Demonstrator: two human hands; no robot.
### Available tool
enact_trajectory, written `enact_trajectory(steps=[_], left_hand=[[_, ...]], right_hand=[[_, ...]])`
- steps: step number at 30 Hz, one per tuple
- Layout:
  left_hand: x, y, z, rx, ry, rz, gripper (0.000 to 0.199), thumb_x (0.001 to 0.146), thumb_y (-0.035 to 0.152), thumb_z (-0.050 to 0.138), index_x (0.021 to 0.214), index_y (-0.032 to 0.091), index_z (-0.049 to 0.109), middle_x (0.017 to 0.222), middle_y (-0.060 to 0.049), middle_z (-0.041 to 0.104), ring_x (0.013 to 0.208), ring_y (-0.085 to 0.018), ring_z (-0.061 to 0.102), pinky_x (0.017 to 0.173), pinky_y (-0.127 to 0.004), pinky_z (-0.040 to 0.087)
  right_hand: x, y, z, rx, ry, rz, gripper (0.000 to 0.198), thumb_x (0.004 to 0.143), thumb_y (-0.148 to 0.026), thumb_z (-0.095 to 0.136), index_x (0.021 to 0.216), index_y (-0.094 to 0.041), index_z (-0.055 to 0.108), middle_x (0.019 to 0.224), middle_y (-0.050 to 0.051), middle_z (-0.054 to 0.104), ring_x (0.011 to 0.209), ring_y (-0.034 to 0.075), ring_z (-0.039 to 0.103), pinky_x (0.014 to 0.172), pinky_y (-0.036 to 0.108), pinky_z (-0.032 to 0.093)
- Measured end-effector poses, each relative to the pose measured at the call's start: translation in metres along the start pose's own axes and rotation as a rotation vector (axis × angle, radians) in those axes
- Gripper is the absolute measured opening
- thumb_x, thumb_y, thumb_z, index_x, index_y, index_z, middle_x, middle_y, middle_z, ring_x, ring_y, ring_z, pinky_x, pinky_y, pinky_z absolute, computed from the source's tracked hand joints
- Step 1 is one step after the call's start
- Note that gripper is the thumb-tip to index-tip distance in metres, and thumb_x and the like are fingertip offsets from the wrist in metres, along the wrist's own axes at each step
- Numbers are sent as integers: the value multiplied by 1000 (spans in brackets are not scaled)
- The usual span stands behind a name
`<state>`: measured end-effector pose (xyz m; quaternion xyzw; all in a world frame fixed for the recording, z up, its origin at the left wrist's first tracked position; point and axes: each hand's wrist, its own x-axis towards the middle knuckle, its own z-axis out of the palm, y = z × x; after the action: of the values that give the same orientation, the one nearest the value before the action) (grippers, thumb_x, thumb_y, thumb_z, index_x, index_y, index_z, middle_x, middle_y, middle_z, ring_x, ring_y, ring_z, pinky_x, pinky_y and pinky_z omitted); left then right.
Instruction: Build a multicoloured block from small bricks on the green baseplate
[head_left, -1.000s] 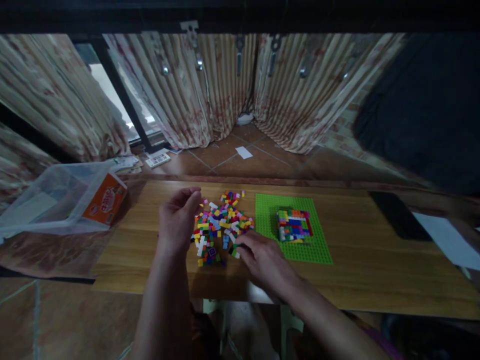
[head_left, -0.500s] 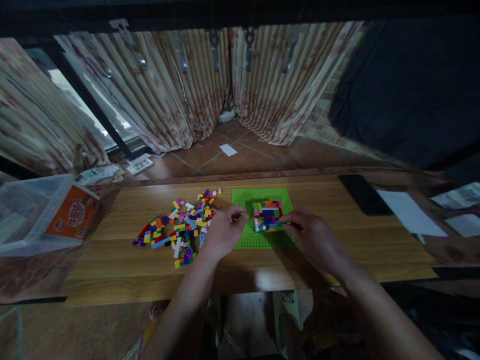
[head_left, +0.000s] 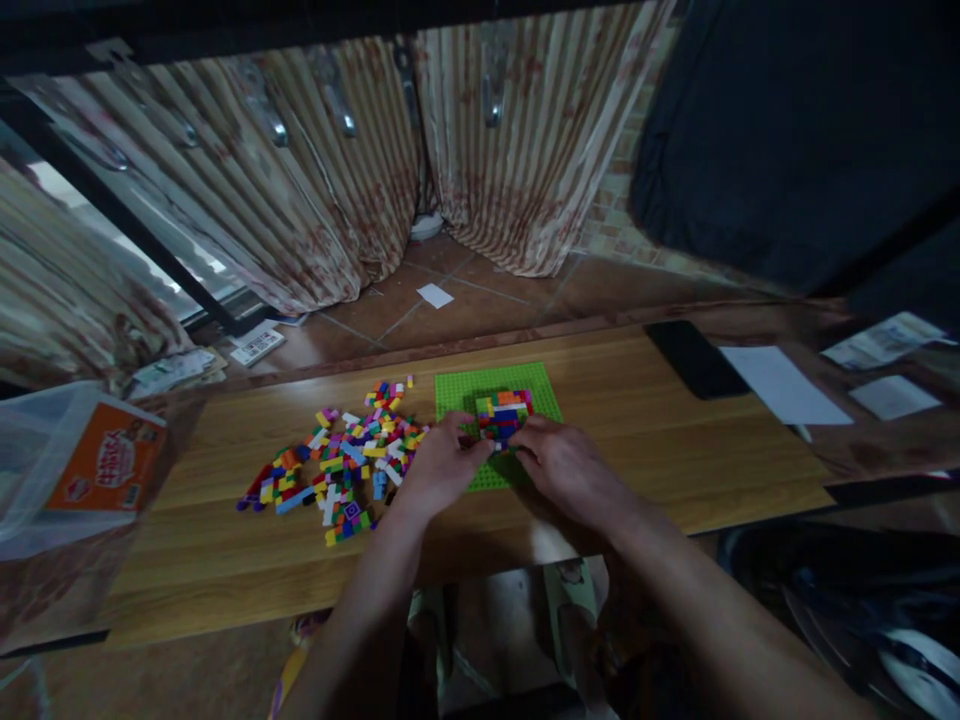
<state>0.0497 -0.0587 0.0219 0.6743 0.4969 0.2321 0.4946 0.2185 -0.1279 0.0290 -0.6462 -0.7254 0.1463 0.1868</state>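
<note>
My left hand (head_left: 444,465) and right hand (head_left: 566,462) at a multicoloured brick build (head_left: 506,412) just below frame centre, fingers curled at its lower left and lower right, any pinch I cannot tell, green baseplate (head_left: 456,386) beneath it.

On the tabletop (head_left: 660,460), between left hand (head_left: 448,460) and right hand (head_left: 559,462): brick build (head_left: 507,412) on baseplate (head_left: 459,384). To the left of the left hand: spread of loose bricks (head_left: 346,452); farther left, past the tabletop's end: box (head_left: 109,458). Well to the right of the right hand, and beyond: flat slab (head_left: 696,360), with paper sheet (head_left: 784,386) just beside, farther right. Beyond both hands, behind the tabletop: floor (head_left: 495,305), then curtains (head_left: 510,160).
</note>
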Motion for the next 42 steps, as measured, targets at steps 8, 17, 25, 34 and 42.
enact_trajectory(steps=[8,17,25,34,42], left_hand=[[2,-2,3,73,-14,2,36,76,30,65,108,14,61,67,-1,65,57,-16,57,52,-26,37],[0,3,7,221,-3,-35,45,80,36,60,117,12,57,72,-3,65,65,-18,61,57,-28,39],[3,2,18,314,52,-65,49,75,44,64,114,14,59,74,-6,68,73,-23,66,63,-30,44],[6,-1,21,317,77,-62,47,74,37,67,114,14,58,76,-6,69,73,-23,66,63,-30,45],[2,3,20,337,86,-79,57,74,47,67,119,15,55,78,-6,71,74,-24,68,62,-30,46]], right_hand=[[5,0,9,37,56,3,19,85,-12,56,98,-17,69,96,8,70,88,21,65,81,31,48],[4,4,19,66,162,-28,29,84,-11,60,111,-19,67,103,9,72,91,22,69,83,34,53],[5,7,23,89,196,-66,35,87,-11,55,119,-19,64,108,10,73,93,22,70,83,35,55],[5,7,27,99,206,-68,34,87,-11,52,118,-18,65,106,10,73,92,23,70,83,35,56],[2,14,15,307,271,-24,37,80,-12,57,115,-20,66,98,6,74,83,19,70,79,33,56]])
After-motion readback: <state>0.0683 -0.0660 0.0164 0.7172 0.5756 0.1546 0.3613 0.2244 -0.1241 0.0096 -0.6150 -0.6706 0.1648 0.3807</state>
